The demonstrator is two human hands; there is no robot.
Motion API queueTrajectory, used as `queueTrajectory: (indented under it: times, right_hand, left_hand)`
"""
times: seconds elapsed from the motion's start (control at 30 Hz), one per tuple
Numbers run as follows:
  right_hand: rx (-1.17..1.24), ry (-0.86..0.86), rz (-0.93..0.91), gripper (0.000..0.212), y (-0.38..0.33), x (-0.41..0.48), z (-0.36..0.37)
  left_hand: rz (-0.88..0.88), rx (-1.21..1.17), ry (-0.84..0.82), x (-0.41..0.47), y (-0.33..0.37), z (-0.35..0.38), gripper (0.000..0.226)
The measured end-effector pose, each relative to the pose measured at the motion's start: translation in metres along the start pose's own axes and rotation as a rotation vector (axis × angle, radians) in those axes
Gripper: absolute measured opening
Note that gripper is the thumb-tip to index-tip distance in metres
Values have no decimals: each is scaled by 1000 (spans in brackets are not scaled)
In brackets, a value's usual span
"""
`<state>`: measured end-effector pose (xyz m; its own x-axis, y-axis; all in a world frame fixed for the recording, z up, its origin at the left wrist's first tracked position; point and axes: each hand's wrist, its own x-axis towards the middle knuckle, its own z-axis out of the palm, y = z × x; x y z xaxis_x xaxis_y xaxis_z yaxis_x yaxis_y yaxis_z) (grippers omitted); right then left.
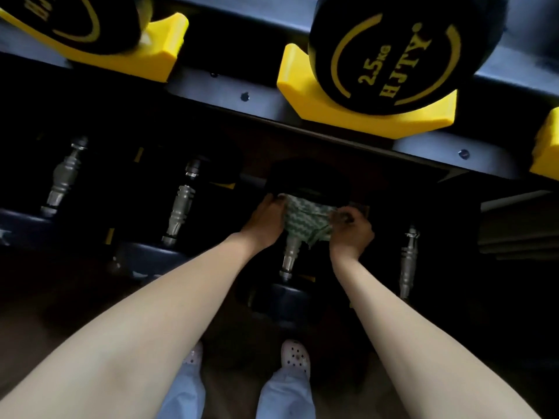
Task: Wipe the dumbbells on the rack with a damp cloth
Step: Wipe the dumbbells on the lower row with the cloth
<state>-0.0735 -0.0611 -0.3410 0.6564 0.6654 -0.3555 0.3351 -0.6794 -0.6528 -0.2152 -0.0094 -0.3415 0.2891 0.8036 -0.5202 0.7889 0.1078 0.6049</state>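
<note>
On the lower tier of the rack [205, 83], the green patterned cloth [308, 219] is draped over the far end of a dumbbell [290, 252], just below its dark far head. One edge is held by the left grip [267, 220] and the other is pinched by the right grip [352, 229], fingers curled into the fabric. The wipe is probably best done if the cloth is kept taut, wrapped round the ridged handle and drawn along its full length, so the grooves are reached.
</note>
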Motion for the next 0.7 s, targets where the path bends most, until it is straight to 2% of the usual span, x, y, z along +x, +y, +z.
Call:
queueTrajectory:
  times: [0.07, 0.13, 0.23, 0.33, 0.4, 0.5, 0.7]
  right_hand:
    - [82, 117, 87, 19, 0, 0, 16]
    - [145, 157, 178, 23, -3, 1, 29]
    - [234, 45, 261, 30, -9, 4, 42]
    - [310, -98, 269, 35, -9, 4, 44]
    - [261, -169, 199, 34, -3, 5, 42]
    - [185, -266, 216, 37, 3, 5, 38]
    - [33, -411, 209, 34, 9, -7, 27]
  left_hand:
    - [-33, -57, -8, 9, 1, 4, 32]
    - [-97, -148, -51, 17, 3, 8, 32]
    - [-186, -282, -82, 26, 8, 10, 40]
    - [-178, -285, -74, 28, 14, 9, 41]
    - [-153, -290, -76, 29, 15, 10, 41]
    - [-178, -283, -81, 27, 11, 11, 31]
    - [-234, -176, -206, 6, 1, 7, 39]
